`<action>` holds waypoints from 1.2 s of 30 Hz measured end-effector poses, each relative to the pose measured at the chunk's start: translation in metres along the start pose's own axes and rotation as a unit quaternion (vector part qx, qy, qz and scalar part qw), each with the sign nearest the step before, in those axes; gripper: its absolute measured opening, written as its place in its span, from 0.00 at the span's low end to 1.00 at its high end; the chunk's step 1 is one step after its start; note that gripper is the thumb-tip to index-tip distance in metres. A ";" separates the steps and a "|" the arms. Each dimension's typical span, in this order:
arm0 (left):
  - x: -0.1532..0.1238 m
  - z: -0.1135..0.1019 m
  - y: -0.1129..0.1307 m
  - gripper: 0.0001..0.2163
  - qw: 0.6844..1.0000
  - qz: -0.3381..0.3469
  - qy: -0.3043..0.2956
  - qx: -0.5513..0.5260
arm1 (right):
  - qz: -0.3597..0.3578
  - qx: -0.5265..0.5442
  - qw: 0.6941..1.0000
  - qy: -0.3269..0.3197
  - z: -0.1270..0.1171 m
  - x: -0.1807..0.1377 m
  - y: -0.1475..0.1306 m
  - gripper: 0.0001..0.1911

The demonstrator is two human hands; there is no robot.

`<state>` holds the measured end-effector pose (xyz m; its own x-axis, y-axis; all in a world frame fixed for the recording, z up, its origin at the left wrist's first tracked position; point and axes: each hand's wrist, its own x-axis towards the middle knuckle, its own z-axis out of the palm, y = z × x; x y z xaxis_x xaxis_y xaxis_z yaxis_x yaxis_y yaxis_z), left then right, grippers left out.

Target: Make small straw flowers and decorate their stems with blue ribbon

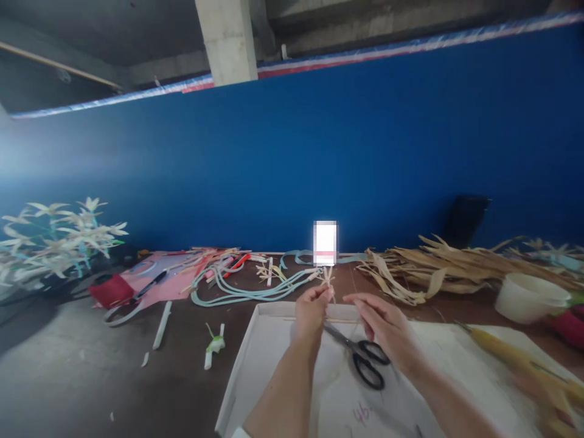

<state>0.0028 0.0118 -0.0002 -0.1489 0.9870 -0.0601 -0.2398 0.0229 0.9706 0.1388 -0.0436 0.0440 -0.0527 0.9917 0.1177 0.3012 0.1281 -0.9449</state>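
Your left hand pinches a small straw-coloured flower by its base, just below the middle of the frame, apparently so its splayed tips stay free. Your right hand hovers just beside it, fingers bent close together; whether they pinch a strand, you cannot tell. The scissors lie on the white tray at lower centre, presumably for easy reach. Count one held flower, one pair of scissors, one tray and, at right, one white tub.
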 end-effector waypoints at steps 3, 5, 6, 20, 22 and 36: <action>0.003 0.000 -0.001 0.17 1.000 0.019 0.009 -0.014 | -0.005 0.029 1.000 -0.001 0.004 -0.003 0.016 0.21; 0.003 -0.001 -0.001 0.18 0.999 0.028 0.017 -0.021 | 0.005 0.034 0.999 -0.013 0.006 -0.005 0.022 0.21; 0.003 -0.001 -0.001 0.18 0.999 0.033 0.019 -0.026 | 0.014 0.033 0.999 -0.022 0.006 -0.006 0.024 0.20; 0.002 -0.004 0.000 0.19 0.995 0.053 0.003 -0.081 | 0.028 -0.063 0.989 -0.128 0.019 -0.012 0.025 0.17; 0.001 -0.005 0.001 0.19 0.995 0.054 0.005 -0.088 | 0.024 -0.076 0.988 -0.134 0.019 -0.012 0.025 0.17; 0.004 -0.010 0.007 0.18 0.991 0.040 0.001 -0.131 | 0.008 -0.100 0.985 -0.140 0.021 -0.014 0.033 0.17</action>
<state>-0.0090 0.0140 0.0037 -0.1800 0.9836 0.0143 -0.4682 -0.0984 0.8781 0.1294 -0.0534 0.0050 -0.2982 0.9544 -0.0130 0.4852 0.1398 -0.8632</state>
